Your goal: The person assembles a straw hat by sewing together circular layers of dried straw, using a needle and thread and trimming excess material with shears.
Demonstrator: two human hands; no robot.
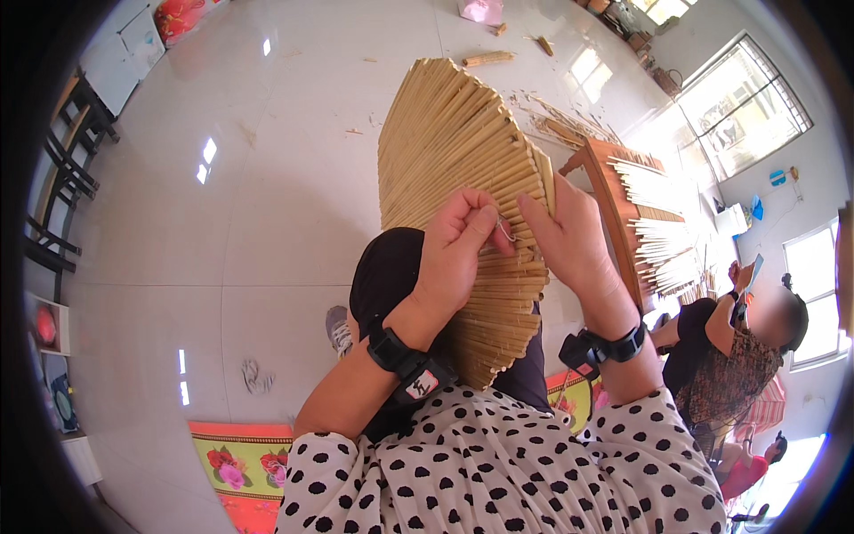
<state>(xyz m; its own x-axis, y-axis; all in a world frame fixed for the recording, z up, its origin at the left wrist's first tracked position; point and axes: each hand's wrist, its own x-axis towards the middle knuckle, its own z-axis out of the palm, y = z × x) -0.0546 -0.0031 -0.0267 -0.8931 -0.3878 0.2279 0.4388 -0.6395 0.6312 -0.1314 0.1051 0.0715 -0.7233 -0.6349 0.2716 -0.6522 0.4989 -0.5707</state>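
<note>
A stiff panel of straw-coloured plant stalks (440,140), laid side by side and bound together, stands tilted over my lap. Close to its right edge, my left hand (460,233) pinches a white thread (508,231) between thumb and fingers. The thread's loose end curls over the stalks. Along that same edge, my right hand (567,230) grips the panel, thumb on the near face and the other fingers hidden behind. A paler, flatter strip (548,183) shows beside the right thumb. Both wrists wear black strapped devices.
On the right, a wooden table (610,200) bears rows of pale stalks (660,247). A seated person (727,347) is beyond it, with another further back. Stalk scraps (567,127) and a bundle (489,59) litter the tiled floor. Stacked dark chairs (63,173) line the left side.
</note>
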